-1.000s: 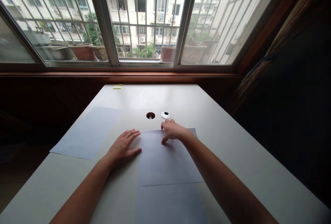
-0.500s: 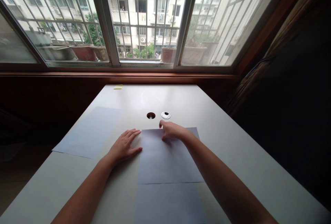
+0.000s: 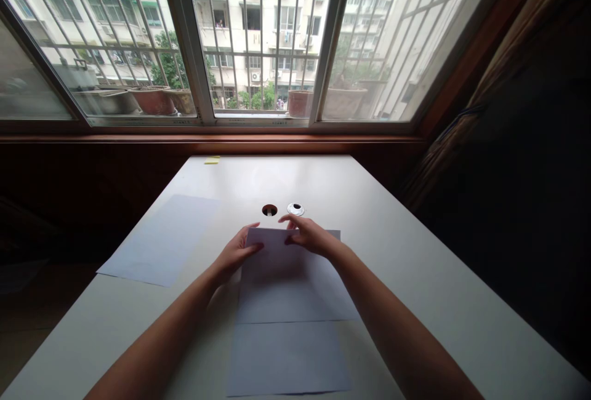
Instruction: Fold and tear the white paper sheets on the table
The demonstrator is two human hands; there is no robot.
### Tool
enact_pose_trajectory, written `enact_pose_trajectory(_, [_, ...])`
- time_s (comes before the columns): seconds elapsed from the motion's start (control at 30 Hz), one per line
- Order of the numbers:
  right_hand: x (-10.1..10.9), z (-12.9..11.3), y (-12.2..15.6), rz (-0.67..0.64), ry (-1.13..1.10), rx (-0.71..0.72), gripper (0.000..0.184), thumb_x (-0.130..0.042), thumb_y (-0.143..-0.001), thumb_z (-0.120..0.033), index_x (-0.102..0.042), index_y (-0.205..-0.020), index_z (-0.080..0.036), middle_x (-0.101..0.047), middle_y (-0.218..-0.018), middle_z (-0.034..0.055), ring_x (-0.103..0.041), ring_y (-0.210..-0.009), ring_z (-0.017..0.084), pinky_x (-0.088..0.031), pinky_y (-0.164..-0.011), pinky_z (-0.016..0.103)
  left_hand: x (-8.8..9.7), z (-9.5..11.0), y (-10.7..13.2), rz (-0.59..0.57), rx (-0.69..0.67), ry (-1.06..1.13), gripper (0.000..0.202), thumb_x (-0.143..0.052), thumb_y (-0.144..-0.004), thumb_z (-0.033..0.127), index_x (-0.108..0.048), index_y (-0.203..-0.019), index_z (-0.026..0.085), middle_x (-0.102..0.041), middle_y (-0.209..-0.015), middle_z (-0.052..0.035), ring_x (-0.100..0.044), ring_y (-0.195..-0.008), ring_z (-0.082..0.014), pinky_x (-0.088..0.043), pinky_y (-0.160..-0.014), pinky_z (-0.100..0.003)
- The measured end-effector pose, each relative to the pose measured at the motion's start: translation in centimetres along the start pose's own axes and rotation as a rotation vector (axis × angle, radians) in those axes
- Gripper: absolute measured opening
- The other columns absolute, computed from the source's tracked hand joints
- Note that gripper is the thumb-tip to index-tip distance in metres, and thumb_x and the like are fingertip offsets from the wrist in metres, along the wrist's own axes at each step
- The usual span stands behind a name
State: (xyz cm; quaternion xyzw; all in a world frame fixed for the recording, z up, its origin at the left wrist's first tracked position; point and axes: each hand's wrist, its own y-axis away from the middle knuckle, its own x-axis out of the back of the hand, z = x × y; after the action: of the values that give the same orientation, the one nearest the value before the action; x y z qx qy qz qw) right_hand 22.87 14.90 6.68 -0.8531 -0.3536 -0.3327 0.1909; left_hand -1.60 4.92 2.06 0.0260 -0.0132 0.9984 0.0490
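1. Left hand point(image 3: 237, 251): a second ago flat on the desk point(image 3: 415, 277) beside the sheet point(image 3: 290, 283); now turned in, with thumb and fingers closed on the sheet's far-left corner.
2. Right hand point(image 3: 310, 235): was pressing fingertips down on the far edge; now pinching that same edge near its middle.
3. Result: the far edge is off the desk between the two hands and catches the light. Judged: flattening is over and lifting has begun.
4. Sheet: thin, matte, pale grey-blue paper, rectangular. It lies straight ahead of the person, near end flat on the desk. One sharp crease line runs across it, closer to the person.
5. Desk: smooth, off-white, slight sheen.
6. Just beyond the hands: a round dark hole point(image 3: 269, 210) and, beside it, a shiny round cap point(image 3: 295, 209).
7. Left, well apart: second sheet point(image 3: 161, 240), same paper, lying flat.
8. Far edge of the desk: small yellow note point(image 3: 211, 160).
9. Beyond: barred window point(image 3: 258, 37), clay pots point(image 3: 154, 100) on the ledge outside.
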Motion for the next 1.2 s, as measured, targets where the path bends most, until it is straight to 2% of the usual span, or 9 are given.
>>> enact_pose_trajectory(0.17, [-0.1, 0.2, -0.1, 0.086, 0.01, -0.034, 0.067, -0.076, -0.076, -0.02, -0.05, -0.137, -0.032, -0.064, -0.094, -0.0004, -0.063, -0.085, 0.019, -0.048, -0.078, 0.03, -0.8, 0.5, -1.5, 0.027, 0.046, 0.166, 0.061, -0.08, -0.076, 0.044, -0.059, -0.125, 0.015, -0.07, -0.112, -0.0127, -0.069, -0.096, -0.0288, -0.056, -0.082, -0.038])
enact_pose_trajectory(0.3, [0.4, 2.0, 0.6, 0.239, 0.096, -0.066, 0.065, -0.082, -0.073, -0.028, -0.056, -0.132, -0.032, -0.066, -0.096, 0.0021, -0.063, -0.089, 0.022, -0.049, -0.082, 0.035, -1.0, 0.0, -2.3, 0.099, 0.073, 0.24, 0.057, -0.084, -0.071, 0.045, -0.065, -0.114, 0.013, -0.072, -0.108, -0.0133, -0.071, -0.087, -0.0286, -0.057, -0.076, -0.037])
enact_pose_trajectory(0.43, [1.9, 5.0, 2.7, 0.416, 0.1, -0.115, 0.056, -0.081, -0.075, -0.04, -0.061, -0.126, -0.031, -0.068, -0.092, 0.0033, -0.063, -0.09, 0.024, -0.05, -0.085, 0.041, -0.8, -0.3, -2.2, 0.125, 0.043, 0.269, 0.07, -0.083, -0.073, 0.04, -0.055, -0.133, 0.018, -0.069, -0.114, -0.012, -0.07, -0.092, -0.0273, -0.058, -0.079, -0.037])
enact_pose_trajectory(0.57, [3.0, 8.3, 5.3, 0.55, -0.116, -0.275, 0.07, -0.081, -0.069, -0.054, -0.058, -0.129, -0.028, -0.067, -0.099, 0.0054, -0.063, -0.092, 0.025, -0.053, -0.084, 0.041, -0.6, -0.1, -1.8, 0.136, 0.002, 0.277, 0.085, -0.082, -0.074, 0.035, -0.04, -0.147, 0.026, -0.067, -0.114, -0.0073, -0.069, -0.094, -0.0238, -0.058, -0.082, -0.036])
enact_pose_trajectory(0.7, [2.9, 10.1, 6.8, 0.507, -0.306, -0.351, 0.077, -0.084, -0.064, -0.054, -0.056, -0.131, -0.029, -0.066, -0.107, 0.0056, -0.063, -0.093, 0.024, -0.053, -0.083, 0.039, -0.9, 0.3, -1.7, 0.125, -0.018, 0.26, 0.083, -0.083, -0.072, 0.035, -0.044, -0.145, 0.024, -0.067, -0.109, -0.0065, -0.067, -0.092, -0.0228, -0.057, -0.081, -0.033])
enact_pose_trajectory(0.83, [2.4, 10.0, 6.8, 0.443, -0.535, -0.317, 0.066, -0.084, -0.066, -0.047, -0.06, -0.124, -0.027, -0.066, -0.099, 0.0037, -0.064, -0.093, 0.022, -0.051, -0.084, 0.035, -0.9, 0.4, -1.7, 0.098, 0.009, 0.241, 0.073, -0.082, -0.071, 0.034, -0.053, -0.136, 0.021, -0.067, -0.103, -0.0074, -0.066, -0.088, -0.0229, -0.056, -0.075, -0.03])
enact_pose_trajectory(0.9, [2.1, 9.6, 6.7, 0.432, -0.625, -0.298, 0.067, -0.084, -0.066, -0.042, -0.058, -0.126, -0.028, -0.067, -0.095, 0.0024, -0.065, -0.092, 0.021, -0.05, -0.086, 0.035, -0.8, 0.4, -1.7, 0.093, 0.025, 0.236, 0.068, -0.081, -0.069, 0.034, -0.056, -0.131, 0.021, -0.067, -0.101, -0.0072, -0.066, -0.086, -0.0228, -0.056, -0.073, -0.03])
enact_pose_trajectory(1.07, [1.9, 9.0, 6.7, 0.45, -0.728, -0.303, 0.071, -0.085, -0.065, -0.037, -0.056, -0.129, -0.03, -0.069, -0.097, 0.0016, -0.065, -0.091, 0.02, -0.05, -0.084, 0.033, -0.7, 0.2, -1.9, 0.103, 0.034, 0.225, 0.062, -0.081, -0.069, 0.034, -0.058, -0.125, 0.021, -0.066, -0.099, -0.0057, -0.064, -0.085, -0.0214, -0.054, -0.071, -0.028])
enact_pose_trajectory(1.2, [1.8, 9.3, 6.7, 0.436, -0.741, -0.305, 0.06, -0.085, -0.065, -0.035, -0.063, -0.12, -0.027, -0.068, -0.095, 0.0019, -0.064, -0.089, 0.019, -0.05, -0.081, 0.032, -0.7, -0.2, -2.2, 0.11, 0.037, 0.209, 0.061, -0.082, -0.068, 0.035, -0.059, -0.123, 0.022, -0.066, -0.098, -0.0046, -0.063, -0.084, -0.0199, -0.053, -0.069, -0.026])
